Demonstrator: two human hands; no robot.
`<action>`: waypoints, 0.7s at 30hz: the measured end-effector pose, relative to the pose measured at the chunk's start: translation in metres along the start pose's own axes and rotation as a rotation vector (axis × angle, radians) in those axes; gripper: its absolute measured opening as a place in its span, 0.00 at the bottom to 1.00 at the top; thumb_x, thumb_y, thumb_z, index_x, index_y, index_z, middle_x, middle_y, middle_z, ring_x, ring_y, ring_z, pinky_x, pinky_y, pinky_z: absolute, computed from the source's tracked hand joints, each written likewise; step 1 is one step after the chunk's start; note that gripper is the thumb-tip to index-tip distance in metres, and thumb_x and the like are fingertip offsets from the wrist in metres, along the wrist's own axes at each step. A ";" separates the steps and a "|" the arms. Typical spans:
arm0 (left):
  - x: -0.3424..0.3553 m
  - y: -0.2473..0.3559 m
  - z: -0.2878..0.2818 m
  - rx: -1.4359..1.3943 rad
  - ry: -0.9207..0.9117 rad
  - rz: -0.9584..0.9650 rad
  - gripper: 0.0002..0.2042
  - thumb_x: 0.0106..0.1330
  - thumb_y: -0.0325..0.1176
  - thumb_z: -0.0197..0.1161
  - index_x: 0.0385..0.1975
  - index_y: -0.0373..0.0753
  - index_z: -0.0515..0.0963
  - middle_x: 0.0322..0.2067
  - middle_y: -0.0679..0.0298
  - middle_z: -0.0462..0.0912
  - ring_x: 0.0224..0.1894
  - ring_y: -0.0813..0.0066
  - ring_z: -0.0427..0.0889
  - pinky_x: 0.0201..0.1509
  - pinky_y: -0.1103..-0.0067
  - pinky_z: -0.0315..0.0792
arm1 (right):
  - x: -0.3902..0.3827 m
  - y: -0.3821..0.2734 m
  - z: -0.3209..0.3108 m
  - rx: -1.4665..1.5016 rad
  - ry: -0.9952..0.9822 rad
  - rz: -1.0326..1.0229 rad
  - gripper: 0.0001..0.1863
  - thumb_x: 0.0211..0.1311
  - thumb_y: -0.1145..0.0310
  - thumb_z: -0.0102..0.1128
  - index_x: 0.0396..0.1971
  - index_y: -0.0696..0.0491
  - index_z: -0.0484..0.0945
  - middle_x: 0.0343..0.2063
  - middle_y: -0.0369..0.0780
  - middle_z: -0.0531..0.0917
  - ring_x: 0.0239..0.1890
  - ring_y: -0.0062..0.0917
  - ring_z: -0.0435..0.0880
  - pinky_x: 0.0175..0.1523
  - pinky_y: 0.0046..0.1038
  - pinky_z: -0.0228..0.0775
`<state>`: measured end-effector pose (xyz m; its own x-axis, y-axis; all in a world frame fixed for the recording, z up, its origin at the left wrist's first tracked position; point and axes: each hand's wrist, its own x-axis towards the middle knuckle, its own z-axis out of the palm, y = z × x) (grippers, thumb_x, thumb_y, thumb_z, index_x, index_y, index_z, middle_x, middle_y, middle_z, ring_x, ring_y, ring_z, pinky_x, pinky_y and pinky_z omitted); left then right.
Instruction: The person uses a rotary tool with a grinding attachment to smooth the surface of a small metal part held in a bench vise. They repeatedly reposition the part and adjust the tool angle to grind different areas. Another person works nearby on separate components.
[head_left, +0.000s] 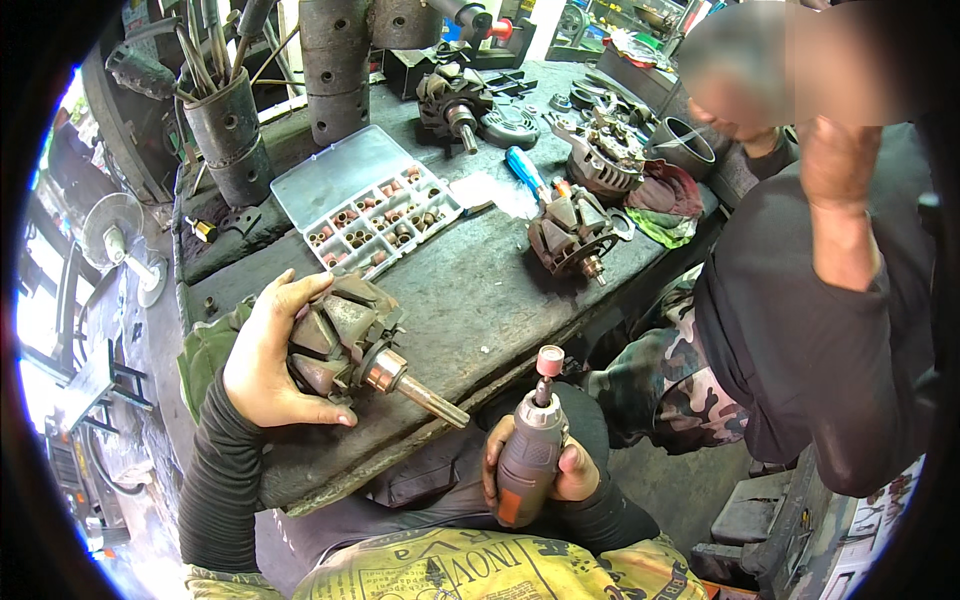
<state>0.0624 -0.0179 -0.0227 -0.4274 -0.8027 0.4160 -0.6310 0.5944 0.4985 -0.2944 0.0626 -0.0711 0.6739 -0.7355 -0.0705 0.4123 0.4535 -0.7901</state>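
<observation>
My left hand grips the rotor (345, 325) near the bench's (465, 325) front edge; my right holds a rotary tool (530, 460).

From this remote view, I have the rotor toward the bench's near-left corner, the left hand's (268, 350) fingers over its top and thumb below; I cannot tell whether the bench bears its weight. Its long axis slants so the shaft (432, 400) points away from the left palm, toward the right hand (576, 472), its tip overlapping the front edge. The right hand is closed around the upright tool, whose pink drum (549, 361) stands right of the shaft, not touching. Beyond the rotor lies an open parts box (335, 185); farther right along the front edge, a second rotor (568, 235).
</observation>
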 end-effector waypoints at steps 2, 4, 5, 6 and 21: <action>0.001 0.002 0.001 0.040 0.023 0.007 0.61 0.28 0.54 0.88 0.68 0.33 0.65 0.60 0.47 0.74 0.65 0.46 0.72 0.73 0.57 0.61 | -0.001 0.000 0.000 0.014 0.028 0.003 0.50 0.49 0.24 0.67 0.47 0.62 0.72 0.35 0.49 0.84 0.35 0.35 0.86 0.41 0.33 0.80; 0.002 0.005 0.002 0.009 0.055 0.009 0.58 0.28 0.50 0.88 0.66 0.34 0.68 0.58 0.48 0.76 0.61 0.46 0.74 0.69 0.58 0.65 | -0.002 0.000 0.000 0.004 0.002 -0.002 0.49 0.51 0.24 0.65 0.49 0.59 0.71 0.35 0.45 0.82 0.35 0.30 0.84 0.41 0.30 0.78; 0.003 0.006 0.003 0.026 0.075 0.031 0.57 0.28 0.49 0.87 0.65 0.34 0.70 0.56 0.49 0.77 0.59 0.47 0.75 0.68 0.58 0.66 | -0.002 0.000 0.000 0.008 0.004 0.000 0.49 0.51 0.24 0.65 0.49 0.59 0.71 0.35 0.46 0.83 0.35 0.30 0.84 0.41 0.30 0.78; 0.004 0.008 0.003 0.056 0.087 0.061 0.55 0.28 0.48 0.87 0.64 0.34 0.71 0.54 0.50 0.78 0.57 0.47 0.76 0.67 0.59 0.68 | -0.002 -0.001 0.000 0.007 0.006 0.002 0.49 0.51 0.24 0.65 0.49 0.59 0.71 0.35 0.46 0.83 0.35 0.30 0.84 0.41 0.30 0.78; -0.003 0.009 0.001 0.214 0.177 0.212 0.47 0.25 0.50 0.83 0.53 0.35 0.77 0.44 0.54 0.84 0.45 0.51 0.83 0.63 0.51 0.71 | -0.008 0.002 0.000 -0.007 0.019 -0.032 0.49 0.54 0.24 0.62 0.49 0.61 0.74 0.35 0.45 0.83 0.36 0.30 0.84 0.42 0.30 0.77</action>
<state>0.0576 -0.0102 -0.0198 -0.4562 -0.6307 0.6278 -0.6697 0.7079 0.2245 -0.2985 0.0693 -0.0724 0.6486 -0.7591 -0.0564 0.4292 0.4259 -0.7965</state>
